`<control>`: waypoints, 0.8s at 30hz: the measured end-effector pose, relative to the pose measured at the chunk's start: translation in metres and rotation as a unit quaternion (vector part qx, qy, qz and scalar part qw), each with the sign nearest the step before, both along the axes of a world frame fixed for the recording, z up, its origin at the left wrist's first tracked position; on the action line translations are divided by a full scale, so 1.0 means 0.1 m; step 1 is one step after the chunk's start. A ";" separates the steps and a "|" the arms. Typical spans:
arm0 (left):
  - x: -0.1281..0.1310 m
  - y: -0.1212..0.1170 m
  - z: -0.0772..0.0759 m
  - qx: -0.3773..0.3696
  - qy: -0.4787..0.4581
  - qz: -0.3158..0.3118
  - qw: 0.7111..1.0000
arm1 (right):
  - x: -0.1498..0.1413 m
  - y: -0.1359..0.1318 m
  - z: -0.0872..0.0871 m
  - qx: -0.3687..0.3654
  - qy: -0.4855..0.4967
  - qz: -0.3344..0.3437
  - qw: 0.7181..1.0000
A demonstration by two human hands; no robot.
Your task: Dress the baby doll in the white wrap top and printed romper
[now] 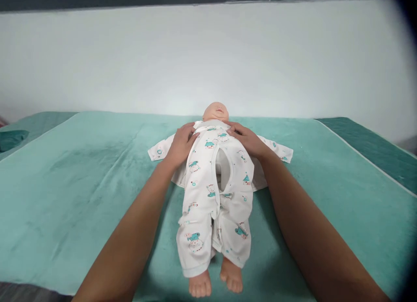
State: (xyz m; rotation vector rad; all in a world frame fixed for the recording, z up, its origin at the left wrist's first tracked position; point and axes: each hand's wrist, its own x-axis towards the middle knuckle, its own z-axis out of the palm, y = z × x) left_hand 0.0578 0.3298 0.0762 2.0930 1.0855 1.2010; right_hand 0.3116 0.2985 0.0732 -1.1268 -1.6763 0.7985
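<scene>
A baby doll (216,111) lies on its back, head away from me and bare feet (199,285) toward me. It wears white split-crotch baby trousers (198,180) with a teal animal and house print, reaching up to its chest. Under them is a matching long-sleeved top (276,149), its sleeves spread to both sides. My left hand (183,142) rests at the left upper edge of the trousers, thumb apart from the fingers. My right hand (246,138) lies over the right upper edge, fingers spread on the chest. The undersides of both hands are hidden.
A teal blanket (81,185) covers the surface under the doll. A darker green strip (374,146) runs along the right, and a dark green cloth (13,140) is at the far left. A white wall (208,54) stands behind the surface.
</scene>
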 end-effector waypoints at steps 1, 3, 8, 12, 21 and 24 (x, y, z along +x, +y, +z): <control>0.01 0.03 0.03 -0.029 -0.006 -0.013 0.999 | 0.01 0.01 -0.01 -0.001 -0.008 -0.012 1.000; 0.03 0.09 0.06 -0.066 -0.017 -0.002 0.998 | 0.00 0.07 -0.04 0.001 -0.018 -0.061 0.998; 0.14 0.29 0.08 -0.089 -0.025 0.110 0.990 | -0.02 0.28 -0.16 0.033 -0.070 -0.193 0.978; 0.20 0.46 0.02 -0.089 -0.015 0.140 0.986 | 0.00 0.42 -0.19 0.045 -0.096 -0.238 0.965; 0.16 0.53 -0.14 -0.062 -0.015 0.086 0.994 | 0.00 0.50 -0.20 0.034 -0.037 -0.226 0.973; 0.14 0.52 -0.15 -0.036 0.037 0.082 0.995 | -0.01 0.47 -0.20 0.029 -0.020 -0.202 0.979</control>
